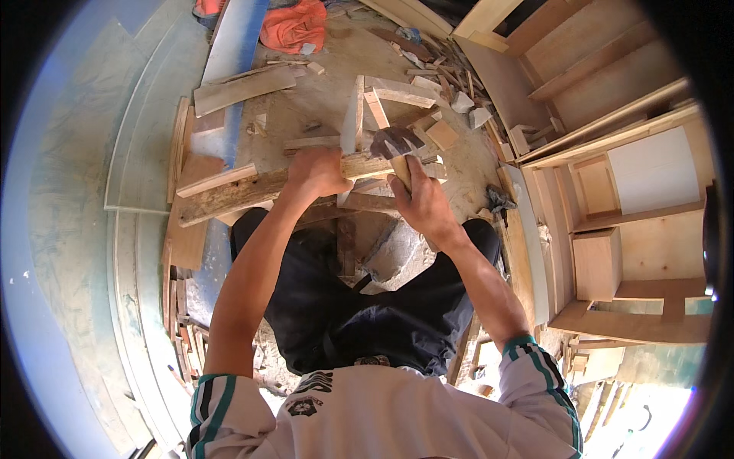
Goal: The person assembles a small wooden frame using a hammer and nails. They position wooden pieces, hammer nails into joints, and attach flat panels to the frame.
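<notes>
My right hand (425, 200) is wrapped round the light wooden handle of a hammer (396, 143). The hammer's dark metal head is over the right end of a rough, weathered wooden beam (245, 194); whether it touches the wood I cannot tell. Further left, my left hand (316, 173) grips that beam from above with its fingers closed. The beam slants from lower left to upper right in front of my knees. Just beyond its right end, a frame of pale wood strips (397, 93) stands on the ground.
Wood offcuts (442, 134) and a loose board (245, 89) litter the dusty ground ahead. An orange cloth (294, 27) lies at the far side. Unfinished wooden cabinets (638, 191) line the right. A pale blue-green wall (73, 153) runs along the left, with boards leaning near it.
</notes>
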Motion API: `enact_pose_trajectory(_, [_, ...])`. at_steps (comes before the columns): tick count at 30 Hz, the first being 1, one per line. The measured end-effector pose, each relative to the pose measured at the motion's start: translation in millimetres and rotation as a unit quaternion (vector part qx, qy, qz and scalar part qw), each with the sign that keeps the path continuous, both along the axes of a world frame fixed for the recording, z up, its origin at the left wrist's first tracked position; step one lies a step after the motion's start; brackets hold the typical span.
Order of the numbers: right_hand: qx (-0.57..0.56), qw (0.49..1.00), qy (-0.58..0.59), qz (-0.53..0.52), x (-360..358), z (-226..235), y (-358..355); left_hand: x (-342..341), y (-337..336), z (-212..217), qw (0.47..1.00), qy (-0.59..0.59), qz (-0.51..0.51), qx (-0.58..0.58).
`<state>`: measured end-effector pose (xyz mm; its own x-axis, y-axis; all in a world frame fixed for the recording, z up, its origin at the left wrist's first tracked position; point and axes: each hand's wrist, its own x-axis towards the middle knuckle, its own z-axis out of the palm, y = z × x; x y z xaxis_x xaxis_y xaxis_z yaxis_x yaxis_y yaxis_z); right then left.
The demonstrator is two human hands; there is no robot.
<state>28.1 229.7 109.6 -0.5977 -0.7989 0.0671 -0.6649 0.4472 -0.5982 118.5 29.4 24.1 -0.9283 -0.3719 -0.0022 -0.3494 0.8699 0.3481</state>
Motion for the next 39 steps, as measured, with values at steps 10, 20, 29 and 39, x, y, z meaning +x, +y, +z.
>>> enact_pose_trajectory(10, [-0.156,0.982,0.091,0.054,-2.2,-19.3,10.1,-3.0,1.0,7.5,1.000,-0.020,0.007,-0.002])
enact_pose_trajectory(20, [-0.203,0.977,0.058,0.018,7.2,37.0,-2.6,-2.6,-3.7,4.3,1.000,-0.011,0.016,0.009])
enact_pose_trajectory(29, [-0.055,0.998,-0.018,-0.036,0.0,34.2,-7.0,-4.5,-4.7,4.2,1.000,-0.016,0.012,0.014])
enact_pose_trajectory(39, [-0.080,0.991,0.103,0.025,-11.4,-41.1,6.8,-8.4,5.8,4.2,0.999,-0.030,0.003,0.011])
